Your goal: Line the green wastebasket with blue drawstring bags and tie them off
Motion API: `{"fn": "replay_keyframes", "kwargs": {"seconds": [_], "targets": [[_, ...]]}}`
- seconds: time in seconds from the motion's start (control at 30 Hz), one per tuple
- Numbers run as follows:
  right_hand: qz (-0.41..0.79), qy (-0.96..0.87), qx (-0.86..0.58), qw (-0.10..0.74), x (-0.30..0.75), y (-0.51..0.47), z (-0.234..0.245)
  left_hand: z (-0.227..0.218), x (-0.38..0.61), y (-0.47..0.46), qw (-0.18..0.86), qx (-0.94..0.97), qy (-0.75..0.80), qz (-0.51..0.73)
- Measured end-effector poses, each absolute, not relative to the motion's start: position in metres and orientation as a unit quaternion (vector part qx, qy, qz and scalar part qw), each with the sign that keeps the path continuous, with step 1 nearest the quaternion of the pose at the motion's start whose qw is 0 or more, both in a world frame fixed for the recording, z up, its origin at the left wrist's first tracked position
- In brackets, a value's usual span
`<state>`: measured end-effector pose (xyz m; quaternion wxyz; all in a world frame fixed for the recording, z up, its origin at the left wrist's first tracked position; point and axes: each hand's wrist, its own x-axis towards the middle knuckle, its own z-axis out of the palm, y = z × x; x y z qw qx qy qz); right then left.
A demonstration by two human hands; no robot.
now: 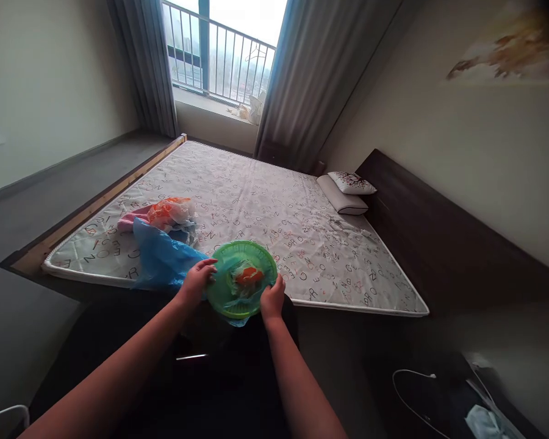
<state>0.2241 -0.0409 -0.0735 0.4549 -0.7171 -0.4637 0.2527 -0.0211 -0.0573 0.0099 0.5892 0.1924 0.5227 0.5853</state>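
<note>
A round green plastic basin [269,256] is held over my lap by its rim. My left hand [198,284] grips its left side, fingers curled at the edge. On the lower right, my right hand [272,300] is closed on the rim with the thumb on top. Inside lies a crumpled plastic bag [249,277], clear with orange on it. A thin blue plastic bag [162,255] spreads from the mattress towards my left hand, and bluish film also shows below the basin. Whether the two are one piece, I cannot tell.
Behind the blue bag, orange and white plastic bags [171,211] and a pink cloth [132,219] lie on the patterned mattress [256,195]. Pillows [348,194] rest by the dark headboard [421,219]. A wooden bed rail [105,198] runs along the left. A white cable [414,371] lies lower right.
</note>
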Motion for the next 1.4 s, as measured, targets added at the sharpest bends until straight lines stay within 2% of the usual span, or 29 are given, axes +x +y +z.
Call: {"fn": "replay_keyframes", "kwargs": {"seconds": [0.13, 0.23, 0.37, 0.5, 0.6, 0.7, 0.8, 1.2, 1.4], "targets": [[0.311, -0.352, -0.715, 0.518, 0.207, -0.044, -0.078, 0.002, 0.022, -0.077, 0.604, 0.336, 0.545, 0.475], [0.327, -0.312, -0.723, 0.523, 0.192, -0.052, -0.083, -0.012, 0.049, -0.095, 0.626, 0.395, 0.531, 0.413], [0.381, -0.352, -0.687, 0.509, 0.175, -0.072, -0.08, -0.023, 0.052, -0.099, 0.651, 0.356, 0.536, 0.403], [0.397, -0.418, -0.645, 0.501, 0.182, -0.078, -0.066, -0.026, 0.031, -0.093, 0.62, 0.35, 0.575, 0.402], [0.45, -0.36, -0.624, 0.527, 0.199, -0.058, -0.058, -0.034, 0.02, -0.098, 0.588, 0.386, 0.599, 0.381], [0.546, -0.291, -0.602, 0.505, 0.207, -0.026, -0.056, -0.044, 0.015, -0.109, 0.521, 0.461, 0.616, 0.369], [0.595, -0.298, -0.567, 0.486, 0.203, 0.001, -0.06, -0.051, 0.01, -0.117, 0.461, 0.529, 0.625, 0.341], [0.651, -0.351, -0.534, 0.41, 0.203, 0.005, -0.064, -0.068, -0.027, -0.129, 0.497, 0.478, 0.67, 0.274], [0.649, -0.337, -0.538, 0.419, 0.192, -0.002, -0.06, -0.083, -0.04, -0.131, 0.451, 0.556, 0.676, 0.173]]}}
